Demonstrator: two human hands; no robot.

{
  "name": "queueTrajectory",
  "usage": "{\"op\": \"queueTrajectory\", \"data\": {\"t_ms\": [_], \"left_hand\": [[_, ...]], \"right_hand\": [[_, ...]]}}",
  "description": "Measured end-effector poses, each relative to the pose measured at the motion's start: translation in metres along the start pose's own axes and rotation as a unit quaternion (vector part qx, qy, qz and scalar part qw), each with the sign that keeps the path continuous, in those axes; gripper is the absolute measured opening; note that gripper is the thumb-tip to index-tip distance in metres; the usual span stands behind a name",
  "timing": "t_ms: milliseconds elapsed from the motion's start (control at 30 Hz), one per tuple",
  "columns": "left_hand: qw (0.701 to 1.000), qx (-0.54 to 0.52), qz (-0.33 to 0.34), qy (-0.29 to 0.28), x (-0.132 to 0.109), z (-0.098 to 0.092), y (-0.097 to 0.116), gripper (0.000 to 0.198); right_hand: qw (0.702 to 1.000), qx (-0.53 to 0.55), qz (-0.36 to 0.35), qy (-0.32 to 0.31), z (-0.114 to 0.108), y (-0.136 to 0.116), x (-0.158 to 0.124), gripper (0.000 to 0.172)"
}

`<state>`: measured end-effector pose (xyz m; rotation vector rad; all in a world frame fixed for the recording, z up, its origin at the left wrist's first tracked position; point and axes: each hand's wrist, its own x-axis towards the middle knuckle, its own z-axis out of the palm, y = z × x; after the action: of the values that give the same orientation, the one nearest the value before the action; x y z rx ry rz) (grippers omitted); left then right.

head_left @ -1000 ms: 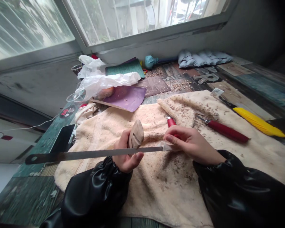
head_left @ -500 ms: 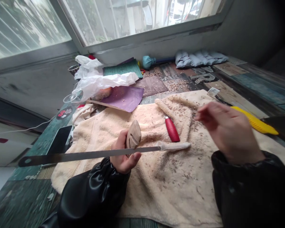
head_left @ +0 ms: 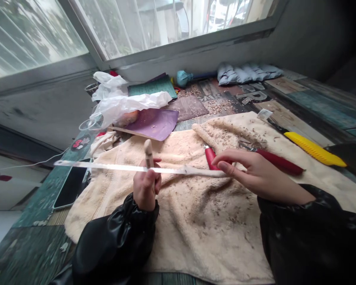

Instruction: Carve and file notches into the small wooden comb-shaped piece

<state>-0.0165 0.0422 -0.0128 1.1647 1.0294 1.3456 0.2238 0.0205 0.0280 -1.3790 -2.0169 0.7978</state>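
Observation:
My left hand is closed round a small carved piece of pale wood, held on edge with dark slots in its side. Across it lies a long thin hacksaw blade, its far end out to the left, with my thumb against it. White wrapping forms the blade's handle on the right. My right hand has thumb and fingers at the tip of that handle, pinching it. Just behind those fingers is a red-handled tool, partly covered. Everything is above a cream towel strewn with shavings.
Another red-handled knife and a yellow-handled tool lie to the right. A phone rests at left. Farther back are purple sandpaper, white plastic bags, wood chips and a pale blue cushion.
My right hand has moved left and down to the handle's end, uncovering the red-handled knife. My left hand has turned the wood edge-on, and the blade's far end has swung up and right.

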Motion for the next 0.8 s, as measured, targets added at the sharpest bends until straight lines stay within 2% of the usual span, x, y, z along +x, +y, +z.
{"op": "queueTrajectory", "data": {"t_ms": [100,167,267,400,567,700,800], "left_hand": [[0.996,-0.067,-0.056,0.032,0.005,0.0,0.008,0.052],[0.994,-0.076,-0.072,0.037,0.008,0.0,0.011,0.051],[0.993,-0.079,-0.079,0.034,0.01,-0.001,0.012,0.05],[0.992,-0.08,-0.088,0.042,0.011,-0.001,0.012,0.052],[0.99,-0.095,-0.099,0.044,0.01,0.001,0.015,0.052],[0.989,-0.101,-0.098,0.049,0.01,0.001,0.016,0.051],[0.988,-0.115,-0.095,0.048,0.012,0.0,0.016,0.05]], "right_hand": [[0.997,0.044,0.004,-0.064,-0.002,-0.001,-0.001,0.029],[0.994,0.082,0.035,-0.064,-0.002,-0.003,-0.002,0.029],[0.991,0.111,0.076,-0.009,0.0,-0.003,-0.003,0.029],[0.992,0.078,0.054,0.087,0.001,0.002,-0.003,0.025],[0.995,-0.009,-0.018,0.099,0.001,0.006,-0.003,0.018],[0.992,-0.018,0.011,0.128,0.002,0.005,-0.003,0.02],[0.984,-0.033,0.029,0.175,0.002,0.008,-0.003,0.022]]}}
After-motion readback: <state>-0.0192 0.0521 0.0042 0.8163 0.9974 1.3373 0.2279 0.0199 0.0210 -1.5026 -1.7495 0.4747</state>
